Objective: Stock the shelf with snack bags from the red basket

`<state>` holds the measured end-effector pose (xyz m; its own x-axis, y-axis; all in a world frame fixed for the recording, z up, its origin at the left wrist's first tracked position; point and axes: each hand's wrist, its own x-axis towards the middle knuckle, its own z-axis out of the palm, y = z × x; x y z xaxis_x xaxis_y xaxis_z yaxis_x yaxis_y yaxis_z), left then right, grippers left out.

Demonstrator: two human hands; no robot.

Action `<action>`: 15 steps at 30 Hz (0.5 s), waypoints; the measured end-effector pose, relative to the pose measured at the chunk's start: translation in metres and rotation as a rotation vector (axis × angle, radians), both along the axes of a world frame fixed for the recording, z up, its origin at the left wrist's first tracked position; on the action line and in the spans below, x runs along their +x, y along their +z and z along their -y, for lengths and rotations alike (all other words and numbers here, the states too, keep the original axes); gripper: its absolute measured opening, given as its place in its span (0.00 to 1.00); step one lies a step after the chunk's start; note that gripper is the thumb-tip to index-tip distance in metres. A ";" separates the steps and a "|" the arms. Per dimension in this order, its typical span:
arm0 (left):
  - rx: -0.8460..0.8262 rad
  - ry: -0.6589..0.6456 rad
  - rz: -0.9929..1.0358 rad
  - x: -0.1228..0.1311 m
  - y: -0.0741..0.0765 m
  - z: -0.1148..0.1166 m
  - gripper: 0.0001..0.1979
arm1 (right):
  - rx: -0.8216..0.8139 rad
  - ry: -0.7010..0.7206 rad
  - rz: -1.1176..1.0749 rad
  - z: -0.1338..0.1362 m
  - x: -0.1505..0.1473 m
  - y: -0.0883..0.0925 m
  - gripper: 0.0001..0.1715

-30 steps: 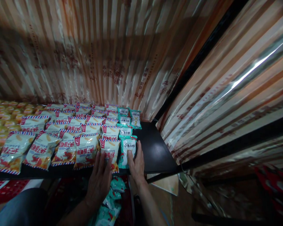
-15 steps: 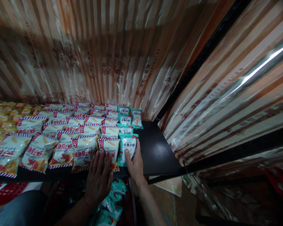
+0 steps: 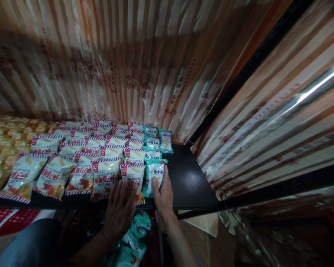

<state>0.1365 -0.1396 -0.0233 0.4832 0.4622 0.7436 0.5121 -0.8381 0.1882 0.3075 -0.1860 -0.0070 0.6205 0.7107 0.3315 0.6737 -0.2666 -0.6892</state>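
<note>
While the left hand [image 3: 121, 212] lies palm-down, its fingers [image 3: 124, 190] slightly spread and flat on a red-striped snack packet [image 3: 134, 175] at the front edge of the shelf [image 3: 189, 182], the right hand [image 3: 163, 197] rests on the teal packet [image 3: 156, 173] just beside it. Its thumb is on the packet's face and its fingers lie together along the right edge; whether they pinch cannot be told. The teal packet reads "小鱼小虾".

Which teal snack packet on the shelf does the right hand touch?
The front teal packet, nearest the shelf edge; the right hand rests on it. The others lie behind, untouched.
</note>
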 end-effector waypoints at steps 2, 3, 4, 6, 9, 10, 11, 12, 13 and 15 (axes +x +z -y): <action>0.000 -0.013 0.009 0.001 -0.004 -0.001 0.35 | -0.036 0.022 -0.009 -0.001 -0.001 0.001 0.41; -0.003 -0.020 0.016 0.001 -0.007 -0.002 0.35 | -0.050 0.029 -0.012 -0.002 -0.001 0.002 0.41; -0.006 -0.024 0.022 0.002 -0.010 -0.003 0.34 | -0.056 0.029 -0.014 -0.002 -0.001 0.002 0.41; -0.011 -0.024 0.034 0.003 -0.014 -0.003 0.33 | -0.055 0.026 -0.010 -0.002 -0.002 0.003 0.41; -0.014 -0.025 0.033 0.002 -0.017 -0.003 0.33 | -0.035 -0.002 0.017 -0.001 -0.002 0.002 0.41; -0.012 -0.030 0.036 0.001 -0.017 -0.003 0.34 | -0.027 -0.017 0.031 -0.001 -0.002 0.001 0.41; -0.010 -0.037 0.037 0.000 -0.016 -0.003 0.34 | -0.017 -0.034 0.045 0.000 -0.002 0.000 0.41; -0.009 -0.043 0.040 -0.001 -0.015 -0.002 0.34 | -0.007 -0.049 0.059 0.000 -0.001 -0.001 0.41; -0.009 -0.047 0.043 -0.002 -0.014 -0.002 0.33 | 0.003 -0.058 0.074 0.001 -0.001 -0.003 0.40; -0.011 -0.050 0.045 -0.003 -0.013 -0.002 0.33 | 0.015 -0.062 0.098 0.002 0.000 -0.004 0.40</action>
